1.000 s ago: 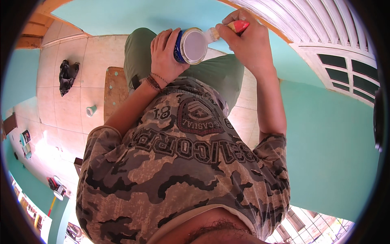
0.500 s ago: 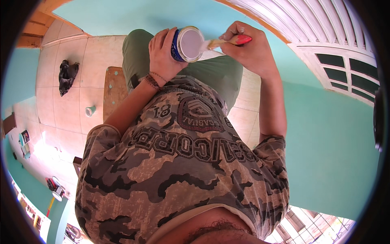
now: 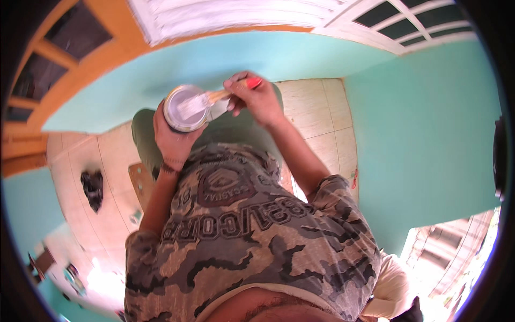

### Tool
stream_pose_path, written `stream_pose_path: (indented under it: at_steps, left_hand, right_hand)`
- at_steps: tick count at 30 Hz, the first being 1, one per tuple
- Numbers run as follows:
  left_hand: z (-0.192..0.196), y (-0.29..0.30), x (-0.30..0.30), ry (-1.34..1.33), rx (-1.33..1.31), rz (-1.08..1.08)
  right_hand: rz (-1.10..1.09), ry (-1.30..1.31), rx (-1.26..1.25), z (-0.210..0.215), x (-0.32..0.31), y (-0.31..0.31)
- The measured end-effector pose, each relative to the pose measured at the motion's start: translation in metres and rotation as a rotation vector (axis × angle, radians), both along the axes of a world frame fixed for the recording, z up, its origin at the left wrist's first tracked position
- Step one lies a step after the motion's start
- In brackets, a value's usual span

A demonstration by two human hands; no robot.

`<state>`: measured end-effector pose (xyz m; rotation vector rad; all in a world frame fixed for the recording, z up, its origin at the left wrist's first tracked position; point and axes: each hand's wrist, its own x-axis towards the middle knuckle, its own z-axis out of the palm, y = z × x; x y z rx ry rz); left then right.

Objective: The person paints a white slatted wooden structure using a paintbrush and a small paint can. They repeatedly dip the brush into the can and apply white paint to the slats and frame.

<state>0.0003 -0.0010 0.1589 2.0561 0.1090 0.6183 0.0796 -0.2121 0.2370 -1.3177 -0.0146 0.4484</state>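
Observation:
My left hand [image 3: 174,138] is wrapped round a paint can [image 3: 186,128], which is tilted with its open top facing me. Pale paint fills the round mouth. My right hand [image 3: 257,101] grips a paintbrush [image 3: 217,96] by its wooden handle, whose end is red. The whitish, paint-coated bristles [image 3: 194,105] reach over the can's mouth; whether they touch the paint or the rim I cannot tell. Both hands are above my green trousers [image 3: 230,131], close to the turquoise wall.
A turquoise wall [image 3: 268,56] stands ahead, below a white slatted shutter [image 3: 230,16] and orange wooden framing [image 3: 96,64]. On the tiled floor [image 3: 311,107] at left lies a black plastic bag [image 3: 93,190]. A wooden board [image 3: 138,180] shows beside my left leg. Something beige [image 3: 391,284] is behind me at right.
My view has turned, so more of the shutter and orange frame shows. The brush has moved from the can's right edge to over its mouth. The can's opening faces me more.

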Motion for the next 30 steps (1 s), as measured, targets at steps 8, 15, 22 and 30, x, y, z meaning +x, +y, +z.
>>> stream_pose_path:
  at_steps: [8,15,22,30]
  left_hand:
    - [0.018,-0.006,0.002,0.037,-0.064,-0.188]
    - [0.029,-0.023,0.023,0.078,0.02,-0.432]
    - [0.041,-0.051,0.029,0.163,0.06,-0.697]
    - [0.092,-0.035,0.036,0.253,0.163,-0.91]
  right_hand:
    - [-0.26,0.203,0.615,-0.023,-0.014,-0.058]
    - [-0.502,-0.132,0.764,-0.009,-0.023,-0.175]
    - [-0.823,-0.281,0.809,-0.014,-0.06,-0.224]
    - [-0.984,-0.326,0.9,-0.002,-0.042,-0.201]
